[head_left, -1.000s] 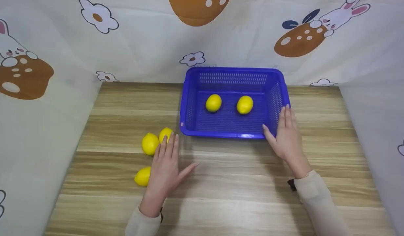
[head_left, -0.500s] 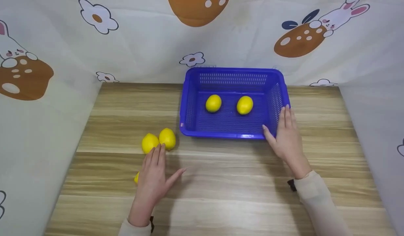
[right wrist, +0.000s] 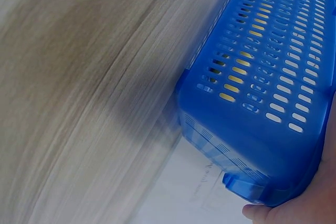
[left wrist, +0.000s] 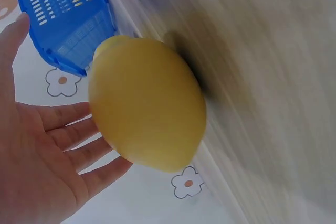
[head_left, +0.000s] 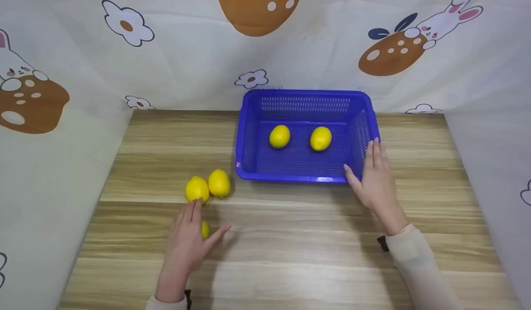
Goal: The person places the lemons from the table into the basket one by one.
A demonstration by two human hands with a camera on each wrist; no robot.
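My left hand [head_left: 186, 241] reaches beside a yellow lemon [head_left: 205, 229] at the front left, hiding most of it in the head view. The left wrist view shows that lemon [left wrist: 149, 103] large, with extended fingers [left wrist: 84, 153] behind it and the thumb held apart. Just beyond the fingertips, two more lemons lie side by side, a left one [head_left: 197, 188] and a right one [head_left: 219, 183]. My right hand [head_left: 379, 187] rests at the near right corner of a blue plastic basket [head_left: 291, 178], its fingers straight along the side rim and its thumb over the front rim.
Inside the basket sit two lemons, one on the left [head_left: 279, 136] and one on the right [head_left: 320, 138]. The wood-grain table [head_left: 300, 241] is bounded by a printed cloth [head_left: 188, 56] behind and at both sides. The basket stands against the back cloth.
My left hand has moved back and left from the two side-by-side lemons to the front one, which now shows on the thumb's side. My right hand has stayed at the basket.
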